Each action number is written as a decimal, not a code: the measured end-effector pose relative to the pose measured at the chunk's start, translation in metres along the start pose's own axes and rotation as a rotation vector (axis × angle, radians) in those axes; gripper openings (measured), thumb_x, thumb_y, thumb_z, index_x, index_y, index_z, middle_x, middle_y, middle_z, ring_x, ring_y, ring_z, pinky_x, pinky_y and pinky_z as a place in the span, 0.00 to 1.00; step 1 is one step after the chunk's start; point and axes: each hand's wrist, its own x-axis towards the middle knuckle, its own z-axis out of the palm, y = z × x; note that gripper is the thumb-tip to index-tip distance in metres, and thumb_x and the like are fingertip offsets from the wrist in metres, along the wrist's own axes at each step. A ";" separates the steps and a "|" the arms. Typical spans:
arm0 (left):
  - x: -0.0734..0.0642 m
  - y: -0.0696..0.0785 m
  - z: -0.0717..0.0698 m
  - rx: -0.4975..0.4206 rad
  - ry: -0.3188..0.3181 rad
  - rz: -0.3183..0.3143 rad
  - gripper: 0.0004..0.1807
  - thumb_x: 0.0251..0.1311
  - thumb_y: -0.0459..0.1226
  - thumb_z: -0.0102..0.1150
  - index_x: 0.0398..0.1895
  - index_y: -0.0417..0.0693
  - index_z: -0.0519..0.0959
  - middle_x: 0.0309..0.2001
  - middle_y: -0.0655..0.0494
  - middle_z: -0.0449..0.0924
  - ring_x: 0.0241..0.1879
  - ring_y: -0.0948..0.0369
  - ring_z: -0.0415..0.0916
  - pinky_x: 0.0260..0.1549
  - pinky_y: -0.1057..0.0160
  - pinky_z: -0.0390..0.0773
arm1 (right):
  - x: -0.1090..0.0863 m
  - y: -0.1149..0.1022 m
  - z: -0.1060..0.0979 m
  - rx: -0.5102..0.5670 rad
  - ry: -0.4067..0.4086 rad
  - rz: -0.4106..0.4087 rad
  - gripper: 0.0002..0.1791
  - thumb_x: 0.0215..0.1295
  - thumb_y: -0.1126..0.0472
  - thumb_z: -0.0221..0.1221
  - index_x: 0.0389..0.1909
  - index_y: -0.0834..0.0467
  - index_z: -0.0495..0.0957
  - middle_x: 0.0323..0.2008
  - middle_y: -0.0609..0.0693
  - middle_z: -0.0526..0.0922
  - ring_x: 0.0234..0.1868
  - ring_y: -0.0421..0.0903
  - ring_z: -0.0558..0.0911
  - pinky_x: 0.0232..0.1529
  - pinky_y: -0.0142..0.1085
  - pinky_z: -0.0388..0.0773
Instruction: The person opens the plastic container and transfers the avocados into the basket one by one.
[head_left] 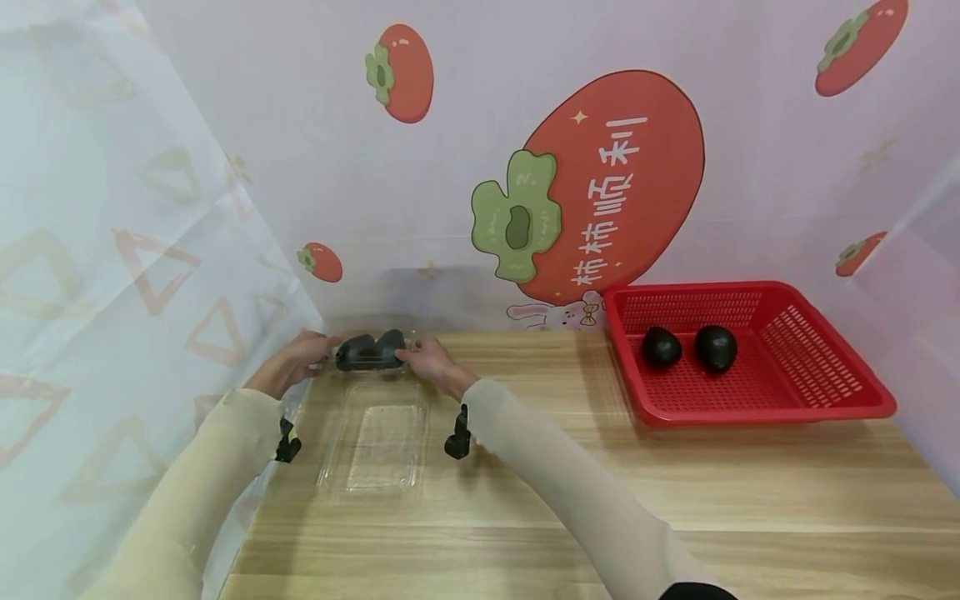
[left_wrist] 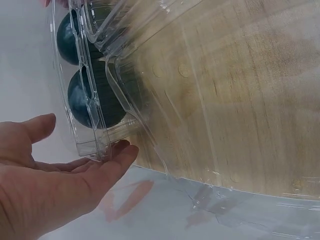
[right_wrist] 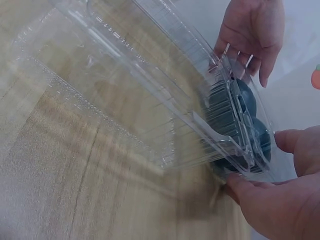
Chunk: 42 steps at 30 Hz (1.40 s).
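Note:
A clear plastic clamshell box (head_left: pixel 372 364) lies unfolded at the table's back left, with two dark, glossy, egg-shaped fruits (left_wrist: pixel 95 97), possibly avocados, in its far half. The other half (head_left: pixel 375 446) spreads flat toward the front. At the left end of the fruit-filled half, my left hand (left_wrist: pixel 65 175) touches the plastic with extended fingers, its thumb raised apart. My right hand (right_wrist: pixel 287 187) holds the opposite end, thumb at the rim and fingers underneath. Part of the right fingers is hidden by the box.
A red plastic basket (head_left: pixel 757 412) stands at the back right, holding two more dark fruits, one (head_left: pixel 662 347) left of the other (head_left: pixel 716 348). Patterned sheeting (head_left: pixel 450 192) closes off the back and left. The wooden tabletop (head_left: pixel 570 500) extends in front.

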 end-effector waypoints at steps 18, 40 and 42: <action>0.002 0.002 0.003 -0.036 0.002 -0.021 0.39 0.86 0.40 0.35 0.83 0.30 0.30 0.83 0.29 0.38 0.82 0.39 0.46 0.75 0.39 0.62 | 0.001 -0.002 0.000 0.058 -0.025 -0.003 0.35 0.84 0.55 0.54 0.82 0.65 0.56 0.81 0.61 0.62 0.77 0.58 0.68 0.73 0.53 0.71; -0.011 0.016 0.029 -0.097 -0.046 0.097 0.39 0.83 0.33 0.37 0.82 0.28 0.29 0.83 0.28 0.36 0.82 0.36 0.45 0.75 0.41 0.64 | -0.011 -0.010 -0.047 -0.010 -0.097 -0.047 0.32 0.85 0.59 0.50 0.80 0.70 0.58 0.80 0.65 0.59 0.79 0.60 0.64 0.75 0.56 0.67; -0.015 0.020 0.033 -0.102 -0.058 0.101 0.39 0.83 0.33 0.37 0.82 0.28 0.29 0.83 0.28 0.33 0.82 0.36 0.43 0.75 0.41 0.63 | -0.013 -0.010 -0.053 -0.002 -0.110 -0.052 0.24 0.85 0.60 0.50 0.70 0.74 0.68 0.70 0.69 0.70 0.65 0.58 0.75 0.68 0.57 0.72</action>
